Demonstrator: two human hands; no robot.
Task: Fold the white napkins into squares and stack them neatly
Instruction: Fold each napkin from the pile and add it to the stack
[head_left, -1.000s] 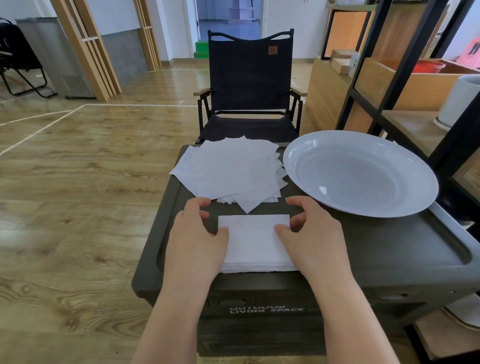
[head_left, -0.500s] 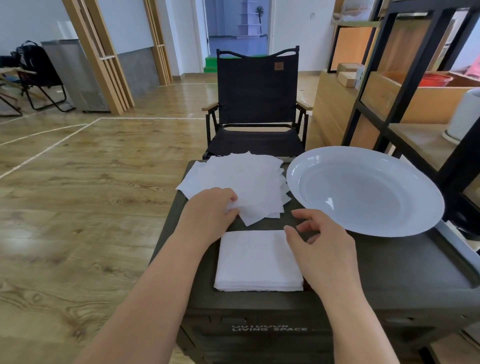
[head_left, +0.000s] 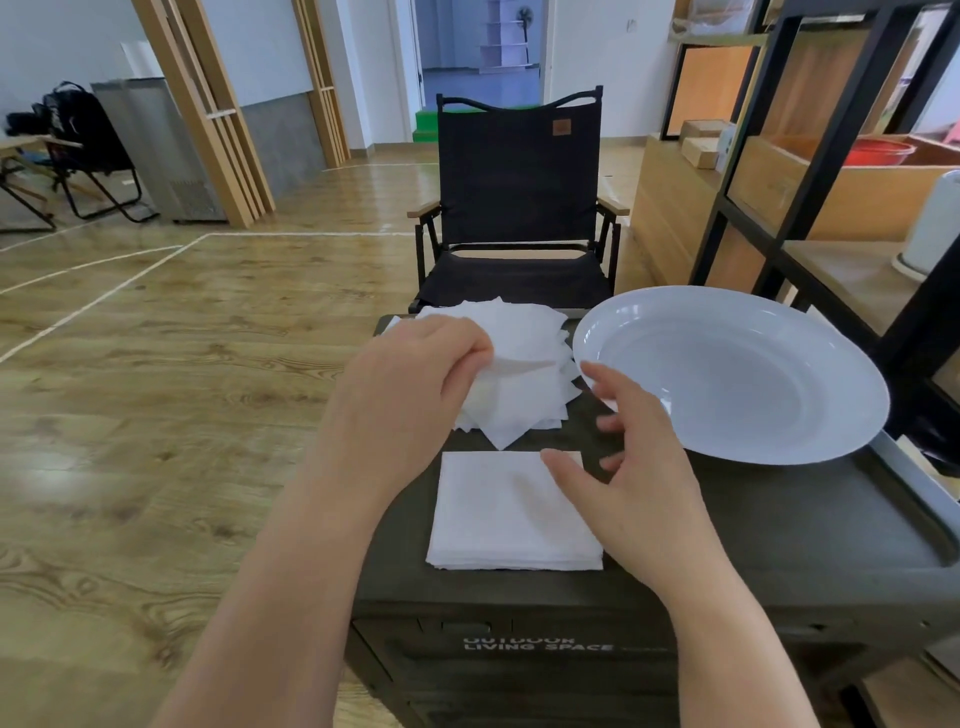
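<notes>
My left hand (head_left: 410, 384) is pinching the top napkin (head_left: 511, 364) of the loose pile of unfolded napkins (head_left: 524, 400), its near edge lifting off the sheets below. The pile is lying fanned out at the far side of the dark counter (head_left: 779, 525), just left of the big white plate (head_left: 737, 374). My right hand (head_left: 628, 483) is hanging relaxed with fingers spread, grasping nothing, above the right edge of the folded stack (head_left: 498, 514); I cannot tell whether it is touching it. That stack of white squares is sitting at the near edge of the counter, its edges lined up, just in front of the loose pile. A black folding chair (head_left: 519, 208) is standing behind the counter on the wooden floor (head_left: 171, 374).
</notes>
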